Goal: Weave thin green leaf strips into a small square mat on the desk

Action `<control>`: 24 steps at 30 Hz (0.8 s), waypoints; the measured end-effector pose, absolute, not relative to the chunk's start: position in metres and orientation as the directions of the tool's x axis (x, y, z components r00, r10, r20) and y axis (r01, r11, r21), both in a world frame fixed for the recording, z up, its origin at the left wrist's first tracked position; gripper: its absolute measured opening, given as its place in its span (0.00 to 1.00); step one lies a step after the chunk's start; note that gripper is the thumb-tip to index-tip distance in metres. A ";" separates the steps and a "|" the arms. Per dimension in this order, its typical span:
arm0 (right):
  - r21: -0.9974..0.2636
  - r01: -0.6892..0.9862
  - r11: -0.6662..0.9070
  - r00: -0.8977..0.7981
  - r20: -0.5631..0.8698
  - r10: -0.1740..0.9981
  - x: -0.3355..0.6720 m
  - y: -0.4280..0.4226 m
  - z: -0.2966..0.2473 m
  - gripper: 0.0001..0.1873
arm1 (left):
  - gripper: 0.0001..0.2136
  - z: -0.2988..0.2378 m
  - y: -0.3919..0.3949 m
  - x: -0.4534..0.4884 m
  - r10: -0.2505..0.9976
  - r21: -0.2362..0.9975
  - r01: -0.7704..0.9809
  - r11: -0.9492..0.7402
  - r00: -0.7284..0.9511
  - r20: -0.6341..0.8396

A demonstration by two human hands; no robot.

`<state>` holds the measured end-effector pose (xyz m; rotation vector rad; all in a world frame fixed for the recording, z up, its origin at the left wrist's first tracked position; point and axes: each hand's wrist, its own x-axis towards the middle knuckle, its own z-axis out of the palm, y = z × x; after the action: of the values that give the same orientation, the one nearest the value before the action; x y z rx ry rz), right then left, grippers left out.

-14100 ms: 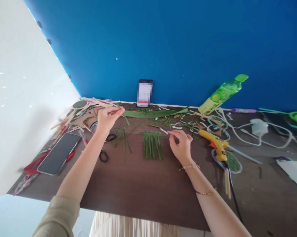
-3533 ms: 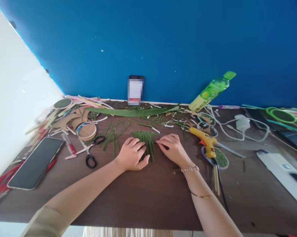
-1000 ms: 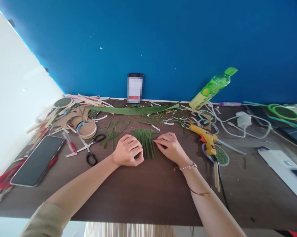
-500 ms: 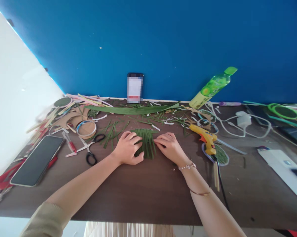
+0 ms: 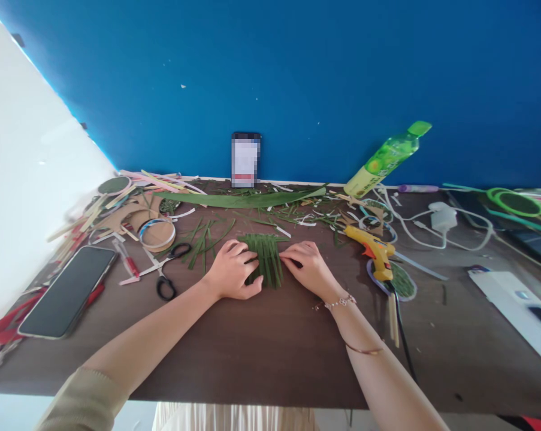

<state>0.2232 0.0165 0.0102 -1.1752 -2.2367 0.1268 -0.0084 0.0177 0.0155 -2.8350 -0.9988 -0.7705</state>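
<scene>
Flat bundle of narrow green leaf strips [image 5: 266, 261]: middle of the dark-brown wooden desk [image 5: 261, 353], long axis running from near edge to far edge. Head view: left hand [image 5: 231, 270] on its left side, fingers flat and slightly apart. Right hand [image 5: 310, 269] at its right side, thumb and forefinger pinched on the strips. Both hands equally near.

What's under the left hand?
The left hand rests palm-down on the left edge of the green leaf strips, which lie side by side on the brown table. How far the strips reach beneath the palm is covered.
</scene>
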 end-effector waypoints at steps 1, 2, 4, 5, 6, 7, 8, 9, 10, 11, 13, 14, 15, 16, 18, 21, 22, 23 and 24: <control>-0.349 0.716 0.604 -0.427 0.466 0.775 0.223 0.017 0.010 0.08 | 0.13 0.016 0.018 -0.008 0.578 0.121 0.598 -0.792 0.671 0.465; -0.352 0.713 0.607 -0.428 0.466 0.774 0.223 0.017 0.010 0.08 | 0.13 0.016 0.018 -0.008 0.576 0.116 0.598 -0.793 0.674 0.463; -0.358 0.706 0.611 -0.430 0.469 0.772 0.223 0.017 0.009 0.08 | 0.13 0.017 0.017 -0.008 0.568 0.103 0.594 -0.798 0.684 0.457; -0.363 0.703 0.612 -0.430 0.469 0.771 0.223 0.017 0.009 0.08 | 0.13 0.018 0.017 -0.008 0.561 0.098 0.587 -0.803 0.690 0.457; -0.366 0.700 0.613 -0.430 0.469 0.771 0.223 0.017 0.008 0.08 | 0.13 0.019 0.017 -0.008 0.551 0.095 0.579 -0.810 0.696 0.461; -0.369 0.698 0.614 -0.431 0.469 0.771 0.223 0.018 0.008 0.07 | 0.12 0.021 0.017 -0.008 0.541 0.096 0.569 -0.817 0.698 0.468; -0.371 0.696 0.615 -0.432 0.467 0.771 0.223 0.018 0.008 0.07 | 0.12 0.023 0.017 -0.008 0.538 0.101 0.565 -0.819 0.695 0.477; -0.372 0.695 0.615 -0.433 0.466 0.772 0.223 0.018 0.007 0.07 | 0.11 0.027 0.018 -0.008 0.544 0.112 0.568 -0.816 0.686 0.484; -0.375 0.693 0.616 -0.435 0.464 0.772 0.223 0.018 0.007 0.07 | 0.11 0.031 0.019 -0.009 0.561 0.127 0.580 -0.805 0.671 0.485; -0.379 0.690 0.617 -0.436 0.463 0.772 0.223 0.018 0.007 0.07 | 0.10 0.037 0.020 -0.010 0.584 0.146 0.596 -0.790 0.657 0.477; -0.386 0.685 0.618 -0.436 0.463 0.772 0.223 0.017 0.007 0.07 | 0.09 0.047 0.022 -0.013 0.629 0.177 0.622 -0.763 0.652 0.423; -0.388 0.683 0.619 -0.435 0.465 0.771 0.222 0.017 0.007 0.07 | 0.09 0.050 0.023 -0.015 0.631 0.184 0.613 -0.768 0.676 0.382; -0.389 0.682 0.619 -0.434 0.466 0.771 0.222 0.017 0.007 0.07 | 0.10 0.052 0.023 -0.018 0.615 0.183 0.592 -0.785 0.710 0.343; -0.389 0.682 0.619 -0.434 0.466 0.771 0.222 0.017 0.007 0.07 | 0.12 0.053 0.023 -0.020 0.590 0.178 0.565 -0.806 0.744 0.314; -0.388 0.684 0.618 -0.434 0.466 0.771 0.222 0.017 0.008 0.07 | 0.17 0.047 0.021 -0.024 0.536 0.164 0.511 -0.844 0.790 0.299; -0.385 0.687 0.616 -0.435 0.461 0.773 0.221 0.017 0.009 0.06 | 0.20 0.032 0.018 -0.029 0.515 0.169 0.488 -0.856 0.779 0.358; -0.384 0.687 0.616 -0.435 0.462 0.773 0.221 0.017 0.009 0.06 | 0.20 0.027 0.018 -0.029 0.506 0.167 0.480 -0.861 0.776 0.377; -0.383 0.688 0.616 -0.434 0.463 0.773 0.221 0.017 0.009 0.06 | 0.19 0.023 0.018 -0.030 0.490 0.160 0.468 -0.869 0.774 0.400; -0.381 0.690 0.616 -0.433 0.464 0.773 0.221 0.017 0.009 0.06 | 0.18 0.020 0.018 -0.030 0.473 0.151 0.455 -0.878 0.772 0.425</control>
<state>0.2212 0.0168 0.0093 -1.1445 -2.2291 0.1771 -0.0301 0.0184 0.0202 -2.9938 -0.7842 -0.7351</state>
